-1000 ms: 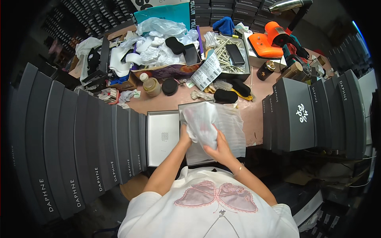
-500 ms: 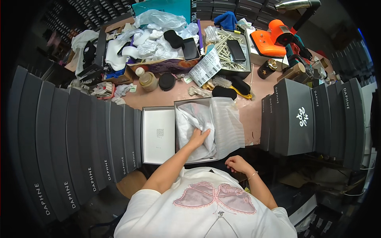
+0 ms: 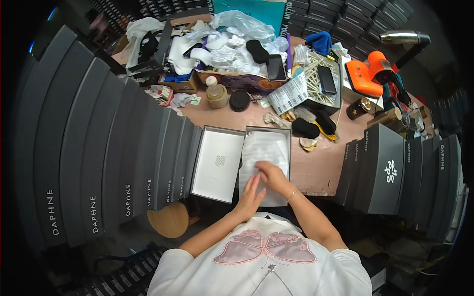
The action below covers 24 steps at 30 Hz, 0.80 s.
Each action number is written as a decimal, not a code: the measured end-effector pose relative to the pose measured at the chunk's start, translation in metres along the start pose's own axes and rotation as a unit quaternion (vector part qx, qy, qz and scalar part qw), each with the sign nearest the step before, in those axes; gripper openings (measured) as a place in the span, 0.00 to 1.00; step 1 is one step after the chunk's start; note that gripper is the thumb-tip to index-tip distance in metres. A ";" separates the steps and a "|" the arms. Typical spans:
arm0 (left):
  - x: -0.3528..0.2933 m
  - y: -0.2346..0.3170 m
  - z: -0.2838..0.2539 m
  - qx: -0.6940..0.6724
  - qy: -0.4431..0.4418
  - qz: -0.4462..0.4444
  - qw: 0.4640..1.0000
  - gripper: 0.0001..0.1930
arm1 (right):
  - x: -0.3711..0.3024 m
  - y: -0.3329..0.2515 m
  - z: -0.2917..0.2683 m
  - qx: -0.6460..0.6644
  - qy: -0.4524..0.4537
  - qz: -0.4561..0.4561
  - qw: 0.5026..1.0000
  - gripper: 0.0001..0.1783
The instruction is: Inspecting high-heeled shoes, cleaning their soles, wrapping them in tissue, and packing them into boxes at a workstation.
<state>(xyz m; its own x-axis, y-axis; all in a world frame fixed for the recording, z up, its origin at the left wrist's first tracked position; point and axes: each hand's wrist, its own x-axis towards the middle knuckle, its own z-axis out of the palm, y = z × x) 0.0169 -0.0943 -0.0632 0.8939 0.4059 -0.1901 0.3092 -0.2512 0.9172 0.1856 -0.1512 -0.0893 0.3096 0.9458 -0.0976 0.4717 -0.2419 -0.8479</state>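
A shoe box (image 3: 290, 148) lies in front of me with its white-lined lid (image 3: 217, 163) folded out to the left. A translucent white packing sheet (image 3: 266, 143) lies across the box's contents and hides them. My right hand (image 3: 274, 178) rests over the sheet, its fingers bent and pressed together at the sheet. Just below and to its left is my left hand (image 3: 250, 199), fingers stretched out and tips near the right fingers, by the box's near edge.
Tall rows of dark grey boxes stand at the left (image 3: 118, 143) and right (image 3: 377, 167). Behind are a bottle (image 3: 216, 93), a round black tin (image 3: 239, 100), black sponges (image 3: 305, 128), a box of white sticks (image 3: 316, 74) and an orange device (image 3: 365, 79).
The packing sheet, spread out to the right before, now lies over the box's contents. My right hand has come up onto it; my left hand has drawn back toward me. The view has shifted.
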 end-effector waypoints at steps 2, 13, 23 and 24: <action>0.002 -0.032 0.005 -0.047 -0.014 -0.074 0.996 0.37 | 0.015 -0.003 -0.002 -0.019 0.074 -0.033 0.997 0.21; 0.012 -0.040 -0.014 -0.030 0.038 -0.056 0.997 0.22 | 0.085 -0.005 0.007 -0.392 -0.004 0.024 0.920 0.13; -0.016 -0.097 -0.048 0.244 0.096 -0.001 0.965 0.14 | -0.023 -0.020 0.052 -0.466 0.007 -0.057 0.883 0.41; -0.021 -0.058 -0.070 0.155 0.067 -0.060 0.984 0.13 | -0.025 -0.036 0.036 -0.314 -0.047 0.009 0.948 0.42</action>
<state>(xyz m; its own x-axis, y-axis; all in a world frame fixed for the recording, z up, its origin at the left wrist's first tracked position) -0.0426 -0.0262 -0.0880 0.8002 0.5561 -0.2245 0.5131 -0.4411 0.7363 0.1312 -0.1585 -0.0748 0.2608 0.9486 -0.1792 0.8748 -0.3107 -0.3718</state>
